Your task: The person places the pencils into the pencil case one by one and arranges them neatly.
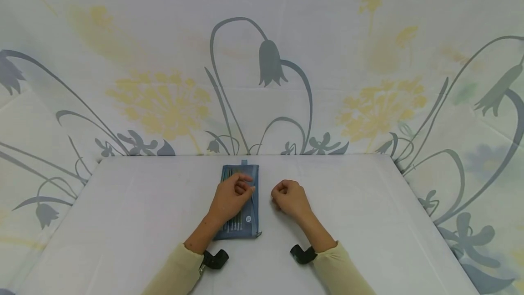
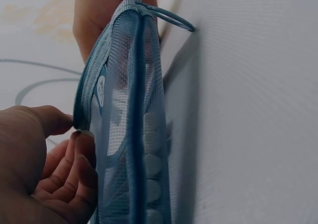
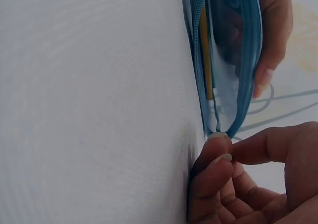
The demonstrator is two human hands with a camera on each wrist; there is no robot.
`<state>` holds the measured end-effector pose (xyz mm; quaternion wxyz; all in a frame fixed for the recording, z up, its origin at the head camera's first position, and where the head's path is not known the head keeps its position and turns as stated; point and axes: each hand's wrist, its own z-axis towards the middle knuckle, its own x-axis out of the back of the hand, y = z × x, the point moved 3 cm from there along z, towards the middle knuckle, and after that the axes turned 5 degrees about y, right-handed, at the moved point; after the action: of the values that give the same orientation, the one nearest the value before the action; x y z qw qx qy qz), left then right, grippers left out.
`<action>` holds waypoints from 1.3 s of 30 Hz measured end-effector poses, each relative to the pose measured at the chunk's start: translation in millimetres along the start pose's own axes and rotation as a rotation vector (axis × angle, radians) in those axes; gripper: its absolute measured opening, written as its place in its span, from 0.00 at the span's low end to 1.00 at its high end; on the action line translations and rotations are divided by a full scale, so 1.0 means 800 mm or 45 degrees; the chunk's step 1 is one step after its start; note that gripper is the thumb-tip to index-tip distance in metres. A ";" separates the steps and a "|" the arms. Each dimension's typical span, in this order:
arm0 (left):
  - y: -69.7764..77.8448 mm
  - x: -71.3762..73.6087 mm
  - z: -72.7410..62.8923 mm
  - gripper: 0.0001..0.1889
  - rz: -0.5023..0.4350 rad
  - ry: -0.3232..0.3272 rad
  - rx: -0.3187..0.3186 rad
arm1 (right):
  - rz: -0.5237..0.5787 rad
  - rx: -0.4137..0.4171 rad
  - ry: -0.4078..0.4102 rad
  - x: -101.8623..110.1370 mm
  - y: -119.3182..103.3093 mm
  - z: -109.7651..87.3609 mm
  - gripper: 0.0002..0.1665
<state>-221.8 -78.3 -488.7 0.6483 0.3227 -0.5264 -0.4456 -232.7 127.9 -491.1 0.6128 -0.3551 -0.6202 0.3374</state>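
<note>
A blue mesh zip pouch (image 1: 253,172) lies on the white table. Slender sticks (image 1: 232,224) show inside, and a round white label (image 1: 248,219) sits on its front. My left hand (image 1: 231,199) is over the pouch, thumb and fingers pinching its upper zip edge, which stands lifted. In the right wrist view the zip gapes, with a yellow stick (image 3: 204,50) inside. Just right of the pouch, apart from it, my right hand (image 1: 290,197) has curled fingers, with nothing visible between them. White round ends (image 2: 152,164) line up behind the mesh in the left wrist view.
The table top (image 1: 360,204) meets a flower-printed cloth backdrop (image 1: 270,104) at its far edge, and more cloth hangs along both sides. A black wrist camera (image 1: 215,259) sits at the left sleeve, another black camera (image 1: 303,255) at the right.
</note>
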 end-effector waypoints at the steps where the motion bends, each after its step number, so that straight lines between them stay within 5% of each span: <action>1: 0.000 0.000 0.000 0.12 0.006 0.001 -0.003 | -0.004 0.001 -0.006 0.000 0.000 0.000 0.06; 8: 0.000 -0.001 0.001 0.10 0.093 0.005 -0.088 | -0.019 0.005 -0.024 -0.002 0.002 0.002 0.06; 23: -0.001 -0.008 -0.001 0.18 0.626 -0.049 -0.274 | -0.052 0.061 -0.053 -0.003 0.006 0.007 0.06; 32: -0.004 0.001 0.000 0.16 0.560 -0.087 -0.214 | 0.046 0.035 -0.192 0.000 0.010 0.006 0.07; 39: -0.004 0.025 -0.003 0.15 0.451 -0.097 -0.182 | 0.145 0.064 -0.217 0.023 0.009 0.003 0.09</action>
<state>-219.4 -98.2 -484.0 0.7173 0.1609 -0.5663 -0.3727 -234.7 147.7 -487.6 0.5463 -0.3444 -0.6401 0.4162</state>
